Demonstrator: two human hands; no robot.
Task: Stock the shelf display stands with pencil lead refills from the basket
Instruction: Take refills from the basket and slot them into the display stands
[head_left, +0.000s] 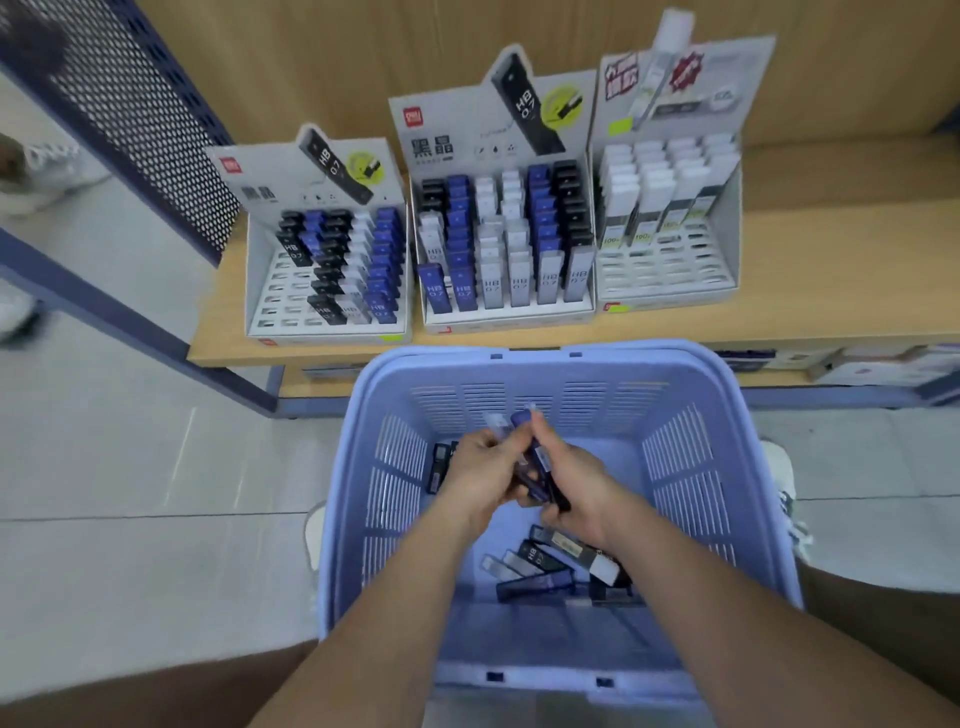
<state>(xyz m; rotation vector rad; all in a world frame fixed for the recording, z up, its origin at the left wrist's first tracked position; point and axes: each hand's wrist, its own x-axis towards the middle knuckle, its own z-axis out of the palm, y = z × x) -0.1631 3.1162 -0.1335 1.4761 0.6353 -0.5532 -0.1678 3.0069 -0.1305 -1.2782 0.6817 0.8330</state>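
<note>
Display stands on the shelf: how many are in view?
3, side by side on the shelf: left stand, partly filled; middle stand, nearly full; right stand, filled only at the back. None seems hidden.

left hand and right hand together, gripping refills

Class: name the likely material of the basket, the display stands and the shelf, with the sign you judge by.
Basket: moulded plastic, pale blue, slightly glossy; slotted walls. Display stands: printed card, matt, it seems; folded panels with cut edges. Shelf: wood or wood-look laminate; light grain, smooth.
</note>
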